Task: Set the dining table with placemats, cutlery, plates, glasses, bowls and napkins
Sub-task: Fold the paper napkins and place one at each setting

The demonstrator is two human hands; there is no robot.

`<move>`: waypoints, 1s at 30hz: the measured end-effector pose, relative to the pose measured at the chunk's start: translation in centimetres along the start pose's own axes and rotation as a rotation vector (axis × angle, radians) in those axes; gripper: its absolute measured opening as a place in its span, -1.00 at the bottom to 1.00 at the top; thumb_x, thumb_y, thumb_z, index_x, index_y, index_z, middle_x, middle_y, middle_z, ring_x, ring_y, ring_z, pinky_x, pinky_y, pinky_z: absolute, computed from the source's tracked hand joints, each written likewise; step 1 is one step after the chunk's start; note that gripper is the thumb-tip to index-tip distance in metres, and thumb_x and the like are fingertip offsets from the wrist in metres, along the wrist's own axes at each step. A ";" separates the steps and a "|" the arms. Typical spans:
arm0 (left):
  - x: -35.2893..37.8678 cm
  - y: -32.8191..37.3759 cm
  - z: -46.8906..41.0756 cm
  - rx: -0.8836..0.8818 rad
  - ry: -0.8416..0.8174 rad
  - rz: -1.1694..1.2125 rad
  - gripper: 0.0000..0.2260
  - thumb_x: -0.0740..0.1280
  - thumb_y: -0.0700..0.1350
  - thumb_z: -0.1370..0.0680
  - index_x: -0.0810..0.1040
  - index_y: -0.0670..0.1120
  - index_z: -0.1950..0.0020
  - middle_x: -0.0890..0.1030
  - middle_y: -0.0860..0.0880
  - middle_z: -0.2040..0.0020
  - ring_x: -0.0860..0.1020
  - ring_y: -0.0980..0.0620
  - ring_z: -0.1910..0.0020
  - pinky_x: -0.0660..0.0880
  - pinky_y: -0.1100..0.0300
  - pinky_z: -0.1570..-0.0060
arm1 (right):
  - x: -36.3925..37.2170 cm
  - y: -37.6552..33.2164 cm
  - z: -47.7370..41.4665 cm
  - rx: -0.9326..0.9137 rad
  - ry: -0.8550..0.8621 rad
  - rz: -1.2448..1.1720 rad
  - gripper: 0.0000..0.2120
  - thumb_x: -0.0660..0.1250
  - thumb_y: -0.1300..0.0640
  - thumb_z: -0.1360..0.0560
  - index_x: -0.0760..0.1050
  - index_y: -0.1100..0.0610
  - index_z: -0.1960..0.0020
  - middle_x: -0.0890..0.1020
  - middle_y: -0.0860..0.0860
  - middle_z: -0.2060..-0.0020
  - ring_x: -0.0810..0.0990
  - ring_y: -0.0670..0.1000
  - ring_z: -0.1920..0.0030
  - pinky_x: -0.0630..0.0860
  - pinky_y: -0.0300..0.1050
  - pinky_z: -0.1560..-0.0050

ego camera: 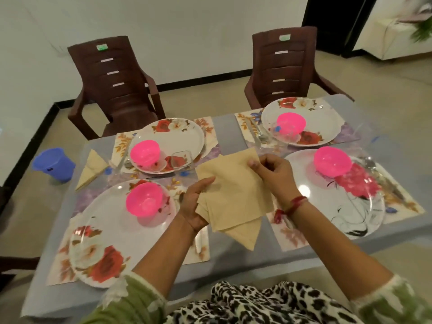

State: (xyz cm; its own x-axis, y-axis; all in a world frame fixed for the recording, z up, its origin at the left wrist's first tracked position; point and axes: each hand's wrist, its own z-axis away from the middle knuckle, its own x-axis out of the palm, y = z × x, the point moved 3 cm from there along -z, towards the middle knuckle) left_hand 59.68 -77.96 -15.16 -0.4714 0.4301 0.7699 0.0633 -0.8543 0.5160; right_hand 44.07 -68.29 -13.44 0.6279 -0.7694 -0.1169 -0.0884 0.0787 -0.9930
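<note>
Well, what I get on my feed is a small stack of napkins (236, 195) - pale tan, matte, soft paper squares, fanned slightly so their corners poke out at the bottom in overlapping points. They hang in the air over the middle of the grey table (224, 127), between the four settings.

The left hand (195, 204) grips the stack with fingers curled round its lower left edge. The right hand (273, 175) pinches the upper right corner of the top sheet between thumb and forefinger, the other fingers curled in.

One more folded napkin (93, 166), creased into a triangle, lies flat on the table just beside the far left placemat (120, 139), which is glossy and printed with flowers. Each mat carries a round white plate (112, 228) with a red floral print, shiny enough to throw back the room light, and on each plate sits a translucent hot-pink plastic bowl (144, 199). A clear glass (181, 161) stands by the far left plate - its outline is faint.

Two brown moulded plastic chairs (119, 73) with slatted backs stand at the far side.
</note>
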 end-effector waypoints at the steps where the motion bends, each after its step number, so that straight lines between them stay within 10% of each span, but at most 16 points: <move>1: 1.2 -0.6 -1.2 0.007 0.000 0.002 -0.50 0.59 -0.18 -0.22 0.64 -0.24 -0.13 0.63 -0.24 -0.12 0.62 -0.21 -0.07 0.57 -0.10 -0.01 | -1.2 -0.3 -1.3 -0.036 -0.012 0.032 -0.75 0.43 0.14 -0.46 0.54 0.33 0.22 0.52 0.07 0.36 0.44 -0.04 0.29 0.39 -0.12 0.22; 8: 10.1 -4.0 -9.0 0.065 -0.022 0.107 -0.44 0.63 -0.29 -0.02 0.67 -0.28 0.00 0.66 -0.25 0.01 0.66 -0.23 0.08 0.60 -0.10 0.22 | -11.2 -4.8 -7.8 -0.348 0.181 0.234 -0.89 0.35 0.16 -0.52 0.63 0.18 0.08 0.55 0.04 0.15 0.47 -0.35 0.16 0.34 -0.52 0.17; 15: 15.6 -6.1 -14.3 -0.084 -0.161 0.063 -0.44 0.60 -0.30 0.00 0.67 -0.30 0.01 0.66 -0.25 0.01 0.66 -0.22 0.08 0.61 -0.11 0.14 | -18.2 -6.4 -10.3 -0.393 0.339 0.253 -0.85 0.23 0.16 -0.60 0.47 0.12 0.14 0.49 -0.16 0.32 0.45 -0.24 0.30 0.32 -0.44 0.26; 22: 19.1 -10.1 -17.2 -0.243 -0.245 0.076 -0.43 0.64 -0.25 -0.08 0.65 -0.30 -0.06 0.64 -0.26 -0.06 0.65 -0.21 0.01 0.59 -0.12 0.02 | -24.8 -5.8 -10.7 -0.114 0.383 0.449 -0.85 0.23 0.08 -0.58 0.50 0.13 0.10 0.50 -0.10 0.30 0.43 -0.12 0.28 0.37 -0.23 0.23; 30: 21.7 -12.6 -20.1 -0.361 -0.271 0.038 -0.27 0.64 -0.27 -0.14 0.50 -0.30 -0.27 0.52 -0.28 -0.27 0.59 -0.24 -0.13 0.51 -0.21 -0.11 | -32.5 -3.5 -10.0 0.526 -0.071 0.255 -0.60 0.49 0.22 -0.37 0.47 0.00 -0.14 0.55 0.02 0.02 0.52 0.01 0.02 0.48 -0.16 0.10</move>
State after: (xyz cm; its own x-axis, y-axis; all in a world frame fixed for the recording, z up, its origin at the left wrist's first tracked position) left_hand 30.98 -63.75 -12.52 -0.2245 0.4167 0.8809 -0.2576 -0.8972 0.3587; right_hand 16.24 -49.88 -5.98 0.6887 -0.6421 -0.3366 0.1405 0.5737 -0.8069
